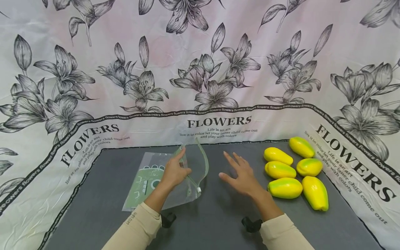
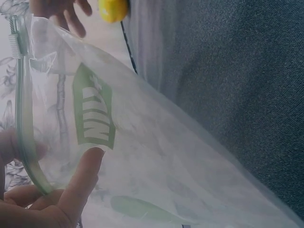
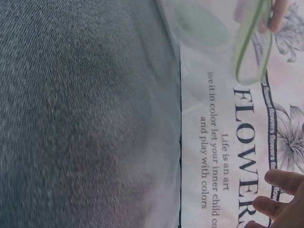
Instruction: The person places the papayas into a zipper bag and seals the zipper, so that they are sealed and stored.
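Note:
My left hand (image 1: 175, 172) holds a clear zip bag (image 1: 182, 199) with a green printed panel by its mouth, over the left middle of the table. The bag's green zip strip (image 1: 204, 159) bows out to the right, so the mouth gapes. A white slider (image 1: 199, 190) sits at the strip's lower end. In the left wrist view, fingers (image 2: 80, 190) lie on both sides of the clear film near the strip. My right hand (image 1: 243, 177) is just right of the bag, empty, with its fingers spread and pointing forward.
Several yellow-green fruits (image 1: 285, 188), shaped like papayas, lie grouped at the right of the grey table (image 1: 215, 222). A white cloth with printed flowers (image 1: 218, 121) stands behind the table and runs along both sides. Dark straps (image 1: 251, 225) hang at the wrists.

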